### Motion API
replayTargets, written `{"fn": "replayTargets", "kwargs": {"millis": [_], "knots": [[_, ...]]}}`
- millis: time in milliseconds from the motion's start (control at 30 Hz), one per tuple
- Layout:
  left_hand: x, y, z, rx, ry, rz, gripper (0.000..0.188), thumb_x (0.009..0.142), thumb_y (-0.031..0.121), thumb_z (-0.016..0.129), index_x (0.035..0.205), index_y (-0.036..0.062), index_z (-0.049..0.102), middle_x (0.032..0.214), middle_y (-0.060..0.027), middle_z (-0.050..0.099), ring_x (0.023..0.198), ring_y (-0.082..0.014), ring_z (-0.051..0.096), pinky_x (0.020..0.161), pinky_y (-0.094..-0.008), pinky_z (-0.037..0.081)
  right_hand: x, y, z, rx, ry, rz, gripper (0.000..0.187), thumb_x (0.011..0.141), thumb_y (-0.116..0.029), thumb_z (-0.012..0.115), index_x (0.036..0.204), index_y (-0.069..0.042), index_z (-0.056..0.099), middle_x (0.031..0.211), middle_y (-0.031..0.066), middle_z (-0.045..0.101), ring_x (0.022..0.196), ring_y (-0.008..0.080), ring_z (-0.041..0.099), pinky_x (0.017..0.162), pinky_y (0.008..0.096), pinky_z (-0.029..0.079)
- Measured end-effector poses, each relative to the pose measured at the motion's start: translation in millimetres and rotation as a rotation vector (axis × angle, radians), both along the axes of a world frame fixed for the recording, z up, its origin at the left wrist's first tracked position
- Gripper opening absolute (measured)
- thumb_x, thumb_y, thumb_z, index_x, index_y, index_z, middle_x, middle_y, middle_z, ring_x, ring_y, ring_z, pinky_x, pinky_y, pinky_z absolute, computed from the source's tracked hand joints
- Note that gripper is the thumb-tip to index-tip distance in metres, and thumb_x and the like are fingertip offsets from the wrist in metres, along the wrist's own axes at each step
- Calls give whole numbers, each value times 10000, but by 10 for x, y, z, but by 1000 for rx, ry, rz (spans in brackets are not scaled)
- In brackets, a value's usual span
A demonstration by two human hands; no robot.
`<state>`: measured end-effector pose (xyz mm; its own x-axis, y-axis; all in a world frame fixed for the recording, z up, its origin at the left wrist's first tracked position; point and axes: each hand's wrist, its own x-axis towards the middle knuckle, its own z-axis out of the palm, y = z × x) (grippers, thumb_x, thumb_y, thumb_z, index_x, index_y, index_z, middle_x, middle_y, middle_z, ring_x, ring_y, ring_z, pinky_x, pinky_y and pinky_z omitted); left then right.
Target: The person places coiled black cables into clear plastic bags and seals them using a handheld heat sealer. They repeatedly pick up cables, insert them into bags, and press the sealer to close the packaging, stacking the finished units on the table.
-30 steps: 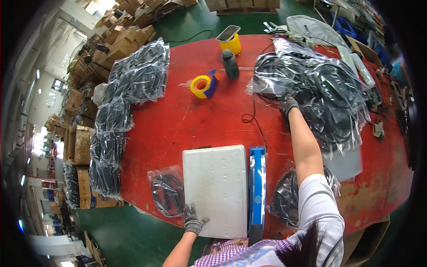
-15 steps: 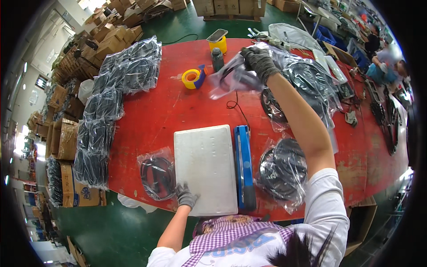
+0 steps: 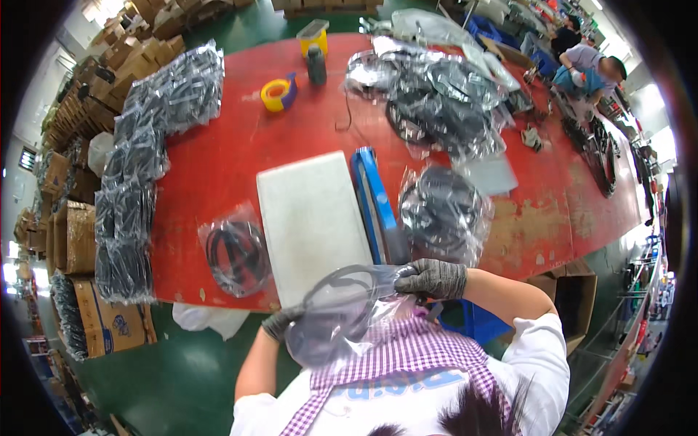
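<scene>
A clear plastic bag (image 3: 339, 309) with a dark looped coil inside is up against my chest, over the near edge of a white foam slab (image 3: 313, 218). My right hand (image 3: 434, 279), in a grey glove, pinches the bag's right end. At its left edge is my gloved left hand (image 3: 282, 322), closed on the plastic, its fingertips partly hidden. Beside the slab lies a long blue bar-shaped tool (image 3: 378, 207), like a bag sealer. Bagged black coils rest on either side, one at left (image 3: 236, 254) and a bigger bundle at right (image 3: 443, 211).
Bagged coils (image 3: 443, 94) are heaped at the table's far right, and rows of bagged coils (image 3: 127, 211) line its left side. A yellow tape dispenser (image 3: 278, 94), a dark bottle (image 3: 316, 65) and a yellow container (image 3: 313, 38) stand at the back. Another person (image 3: 587, 65) works at far right.
My right hand has come back from the far heap to my body with the bagged coil. The left hand has left the slab's edge and met the bag. The view has shifted.
</scene>
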<state>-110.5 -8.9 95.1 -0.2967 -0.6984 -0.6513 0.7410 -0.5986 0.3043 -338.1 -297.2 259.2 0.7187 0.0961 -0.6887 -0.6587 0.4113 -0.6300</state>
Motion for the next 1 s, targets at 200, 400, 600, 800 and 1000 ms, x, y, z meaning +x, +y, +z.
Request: {"fn": "replayTargets", "kwargs": {"millis": [200,400,600,800,1000], "knots": [[348,70,-43,67,-218,-153,374,723,192,593,1060,48,519,1053,-58,538,957,-183,511,821,-326,416,-480,149,-1079,163,502,-62,286,691,-407,656,685,-134,570,510,4,486,444,100,450,416,247,376],[323,-1003,-248,28,-272,78,279,765,148,546,1031,70,510,886,-68,601,757,-197,599,653,-327,512,19,-975,-1862,-666,-44,-265,292,775,-304,553,965,-83,554,900,86,592,780,188,574,690,325,443],[342,-1298,-596,-95,-270,340,324,765,119,536,1074,54,464,912,-115,590,751,-231,600,617,-351,527,92,-763,-2500,-1409,138,-392,498,769,-485,500,954,-26,550,854,157,601,774,277,579,671,338,446],[308,-1341,-592,-79,-241,426,271,765,95,546,1031,80,493,871,-66,589,699,-182,592,555,-301,518,-263,-94,-2555,-528,166,-640,357,789,-358,534,883,-18,584,653,73,584,529,163,540,495,280,439],[290,-1221,-772,31,-337,594,208,752,62,591,954,100,562,823,-31,597,669,-156,578,558,-280,504,-430,284,-2457,-455,70,-767,187,818,-200,525,781,-26,583,577,28,526,472,93,459,446,246,388]]}}
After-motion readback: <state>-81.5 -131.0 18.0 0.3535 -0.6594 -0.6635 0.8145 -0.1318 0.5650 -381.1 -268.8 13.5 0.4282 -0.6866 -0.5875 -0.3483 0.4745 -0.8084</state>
